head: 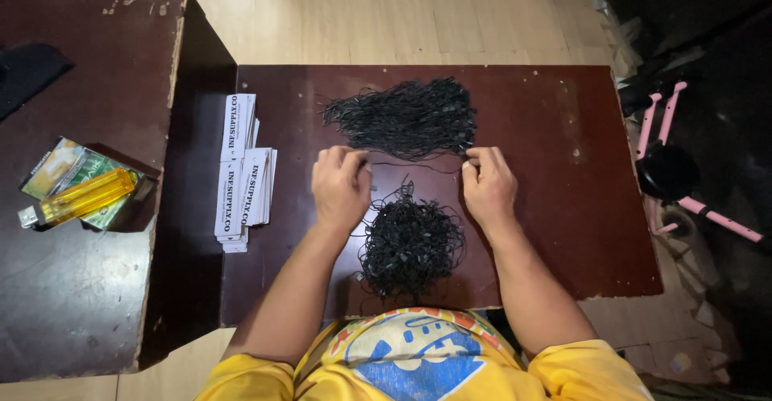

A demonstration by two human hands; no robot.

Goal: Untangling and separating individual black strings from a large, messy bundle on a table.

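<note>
On the far left, a yellow translucent plastic lighter (80, 197) is lying across a green and white printed packet (58, 172) on the darker side table (72, 304), well apart from the work. Moving right, a fanned stack of white rectangular paper tags with black lettering (241, 174) is sitting at the left end of the dark reddish-brown wooden table (587, 232), near the left hand (341, 186) but not touching it. That hand is resting knuckles-up on the table with its fingers curled under, pinching one end of a single thin black cord (418, 165); the fingertips themselves are hidden, so the exact grip cannot be told. The cord is running almost straight across to the right hand (487, 185), which is curled the same way and pinching the other end. Beyond the cord, the long, combed-out bundle of black string loops (406, 117) is lying flat; on the near side, between the wrists, a tangled round heap of black string loops (410, 242) is sitting close to the person's yellow shirt (418, 361). To do this well, I judge that both hands should be keeping the strand lightly taut and low over the table, drawing it clear of the tangled heap without dragging neighbours along, since stray loops are rising just beside it. On the far right, a pink tubular metal frame (667, 119) is standing on the floor.
</note>
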